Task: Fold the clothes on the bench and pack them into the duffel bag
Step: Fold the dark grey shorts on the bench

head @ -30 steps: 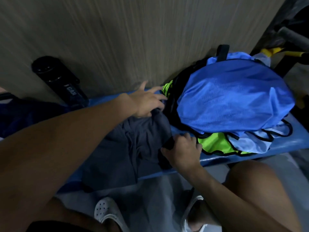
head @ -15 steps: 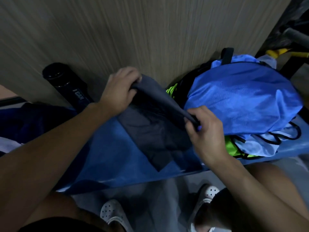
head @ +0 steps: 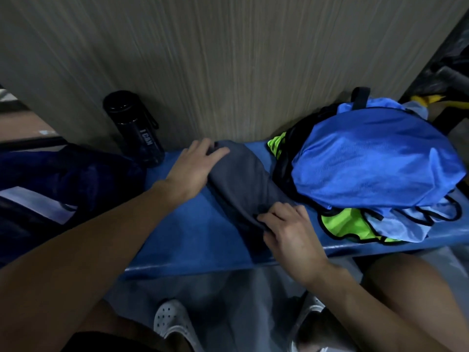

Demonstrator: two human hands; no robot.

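Showing plain: a dark grey folded cloth garment [head: 243, 184] and a mid-blue padded bench [head: 198, 237]. Glowing brighter: a royal blue mesh jersey [head: 375, 168], a neon yellow-green bib edged in black [head: 347, 224] and a pale blue bib edged in black [head: 411, 224]. Carrying white lettering: a black cylindrical bottle [head: 134, 125]; running in fine vertical streaks: a beige-grey wall panel [head: 228, 59].

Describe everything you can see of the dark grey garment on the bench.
The dark grey garment is plain, thin-looking fabric, folded into a long narrow strip. It lies diagonally across the blue bench, from the wall side toward the front edge. The left hand rests on its far end and the right hand pinches its near end. Its right edge lies close beside the blue clothes pile; whether they touch is unclear.
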